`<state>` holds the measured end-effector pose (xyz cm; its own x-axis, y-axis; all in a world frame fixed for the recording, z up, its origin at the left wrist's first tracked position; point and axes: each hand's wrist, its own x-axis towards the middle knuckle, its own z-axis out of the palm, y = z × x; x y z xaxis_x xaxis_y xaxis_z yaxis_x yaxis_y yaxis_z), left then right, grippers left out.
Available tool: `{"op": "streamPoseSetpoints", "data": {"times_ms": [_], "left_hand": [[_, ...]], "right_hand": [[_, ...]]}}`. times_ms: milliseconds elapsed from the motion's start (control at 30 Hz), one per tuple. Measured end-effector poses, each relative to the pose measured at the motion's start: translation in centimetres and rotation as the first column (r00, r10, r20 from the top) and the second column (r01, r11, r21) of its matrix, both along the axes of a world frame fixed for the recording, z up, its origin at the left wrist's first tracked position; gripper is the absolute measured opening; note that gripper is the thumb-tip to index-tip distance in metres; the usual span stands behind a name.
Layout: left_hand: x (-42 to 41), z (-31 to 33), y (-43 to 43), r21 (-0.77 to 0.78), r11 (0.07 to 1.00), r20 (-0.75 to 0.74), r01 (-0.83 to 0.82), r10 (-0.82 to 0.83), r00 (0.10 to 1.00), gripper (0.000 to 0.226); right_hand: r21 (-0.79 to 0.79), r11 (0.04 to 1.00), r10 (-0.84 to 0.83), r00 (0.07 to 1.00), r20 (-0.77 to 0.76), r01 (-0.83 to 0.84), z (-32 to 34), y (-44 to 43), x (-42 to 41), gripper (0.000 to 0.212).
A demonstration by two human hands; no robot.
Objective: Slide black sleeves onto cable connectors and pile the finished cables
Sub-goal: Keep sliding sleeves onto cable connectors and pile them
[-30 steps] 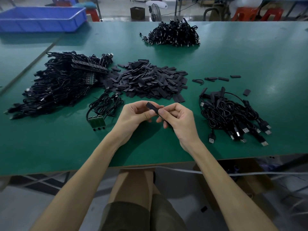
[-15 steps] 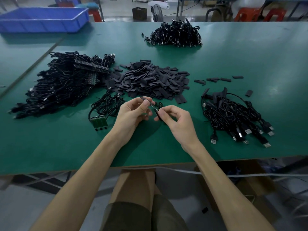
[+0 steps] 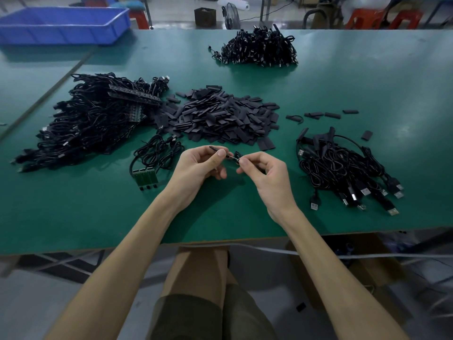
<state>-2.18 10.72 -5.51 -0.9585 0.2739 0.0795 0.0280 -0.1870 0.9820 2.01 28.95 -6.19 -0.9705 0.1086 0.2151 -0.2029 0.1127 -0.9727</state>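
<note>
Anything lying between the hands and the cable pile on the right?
Nothing visible. The left hand and right hand pinch the sleeve above the table; only bare green top lies between them and the right pile.

Your hands have drawn slightly apart. The sleeve [image 3: 215, 148], held broad side up between both a second ago, now sits edge-on, pinched in your left hand [image 3: 198, 165]. Your right hand [image 3: 266, 174] now pinches a small dark part [image 3: 236, 156], too small to identify.
</note>
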Motion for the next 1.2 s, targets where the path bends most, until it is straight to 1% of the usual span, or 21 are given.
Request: {"op": "streamPoseSetpoints", "data": {"times_ms": [167, 233, 333, 433, 567, 733, 833, 967, 1200], "left_hand": [[-0.1, -0.1, 0.2, 0.017, 0.999, 0.039, -0.033, 0.032, 0.999, 0.022], [-0.2, -0.2, 0.2, 0.033, 0.999, 0.066, -0.044, 0.041, 0.997, 0.021], [-0.3, -0.1, 0.0, 0.067, 0.997, 0.103, -0.043, 0.036, 0.994, 0.020], [-0.2, 0.2, -0.1, 0.077, 0.997, 0.108, -0.021, 0.013, 0.994, 0.022], [-0.2, 0.2, 0.0, 0.016, 0.999, 0.069, 0.030, -0.031, 0.997, 0.020], [-0.2, 0.2, 0.1, -0.012, 0.999, 0.076, 0.041, -0.040, 0.996, 0.020], [-0.2, 0.3, 0.2, -0.038, 0.998, 0.076, 0.058, -0.055, 0.996, 0.017], [-0.3, 0.6, -0.1, -0.098, 0.990, 0.053, 0.099, -0.094, 0.994, 0.010], [-0.4, 0.7, -0.3, -0.100, 0.979, 0.053, 0.175, -0.170, 0.984, 0.014]], "right_hand": [[0.004, 1.000, -0.015, 1.000, 0.008, 0.015, 0.2, -0.3, 0.0, 0.004], [0.017, 1.000, -0.006, 1.000, 0.008, 0.005, 0.4, -0.3, 0.2, 0.011], [0.069, 0.998, 0.011, 0.999, -0.032, -0.009, 0.6, -0.4, 0.3, 0.014], [0.140, 0.989, -0.031, 0.998, -0.051, 0.038, 0.7, -0.4, 0.3, 0.012], [0.178, 0.981, -0.067, 0.997, -0.049, 0.074, 0.9, -0.5, 0.5, 0.009], [0.184, 0.978, -0.093, 0.995, -0.039, 0.099, 1.0, -0.5, 0.6, 0.009], [0.178, 0.978, -0.110, 0.994, -0.023, 0.112, 1.1, -0.5, 0.6, 0.008], [0.214, 0.969, -0.117, 0.993, -0.028, 0.121, 1.1, -0.6, 0.8, 0.008], [0.199, 0.970, -0.135, 0.991, -0.021, 0.137, 1.1, -0.5, 0.7, 0.009]]}}
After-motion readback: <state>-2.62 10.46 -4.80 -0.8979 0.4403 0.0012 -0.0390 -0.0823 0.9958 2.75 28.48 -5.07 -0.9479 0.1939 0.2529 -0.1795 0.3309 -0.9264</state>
